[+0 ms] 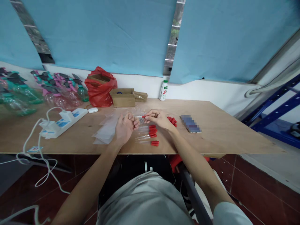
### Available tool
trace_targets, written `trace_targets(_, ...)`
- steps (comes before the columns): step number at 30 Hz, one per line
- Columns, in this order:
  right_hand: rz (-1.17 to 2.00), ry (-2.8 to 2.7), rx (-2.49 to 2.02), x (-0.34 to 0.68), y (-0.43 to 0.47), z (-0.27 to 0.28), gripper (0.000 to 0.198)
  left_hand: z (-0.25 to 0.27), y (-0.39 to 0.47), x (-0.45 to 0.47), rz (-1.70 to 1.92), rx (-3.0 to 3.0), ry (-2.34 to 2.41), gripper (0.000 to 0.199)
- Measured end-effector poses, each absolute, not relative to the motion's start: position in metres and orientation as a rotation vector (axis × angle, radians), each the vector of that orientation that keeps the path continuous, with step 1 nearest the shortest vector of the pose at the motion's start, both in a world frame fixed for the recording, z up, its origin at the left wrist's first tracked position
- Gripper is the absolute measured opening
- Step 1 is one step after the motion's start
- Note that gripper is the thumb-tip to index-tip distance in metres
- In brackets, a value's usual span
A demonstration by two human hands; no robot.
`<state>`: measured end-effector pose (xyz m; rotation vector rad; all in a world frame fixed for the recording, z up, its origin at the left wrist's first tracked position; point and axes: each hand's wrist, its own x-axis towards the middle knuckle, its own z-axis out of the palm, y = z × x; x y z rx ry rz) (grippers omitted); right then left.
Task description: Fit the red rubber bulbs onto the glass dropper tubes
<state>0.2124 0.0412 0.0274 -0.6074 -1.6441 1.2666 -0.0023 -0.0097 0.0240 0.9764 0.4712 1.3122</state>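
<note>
Over the middle of the table, my left hand (126, 127) is closed with its fingers curled around the clear tube end of a dropper (140, 117). My right hand (158, 119) pinches the red rubber bulb (144, 116) at the dropper's other end. Below my hands lie several droppers (150, 135) with clear tubes and red bulbs, in small rows. Loose red bulbs (172, 121) form a pile just right of my right hand. Clear plastic bags (104, 132) lie flat beside my left hand. More clear tubes lie partly hidden behind my fingers.
A white power strip (63, 122) with cables and an earbud case (93, 110) lie left. Spray bottles (63, 93), a red plastic bag (99, 90), cardboard boxes (123, 98) and a white bottle (163, 90) stand along the back. A phone (190, 124) lies right.
</note>
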Motion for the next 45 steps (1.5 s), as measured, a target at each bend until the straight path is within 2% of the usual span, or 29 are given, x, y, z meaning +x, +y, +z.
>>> trace_targets(17,1.275,-1.577,-0.615,0.2082,0.0449,0.0223,0.044,0.0241,-0.0096,-0.002,1.274,0.99,0.483,0.057)
trace_targets(41,1.248,-1.674,-0.579,0.2062,0.0419,0.023,0.033,0.0219,-0.0051,-0.0083,1.273,0.695,0.297,0.066)
trace_targets(45,1.219,-1.646,-0.551,0.2046,0.043,0.0213,0.041,0.0227,-0.0059,-0.008,1.264,0.666,0.282,0.063)
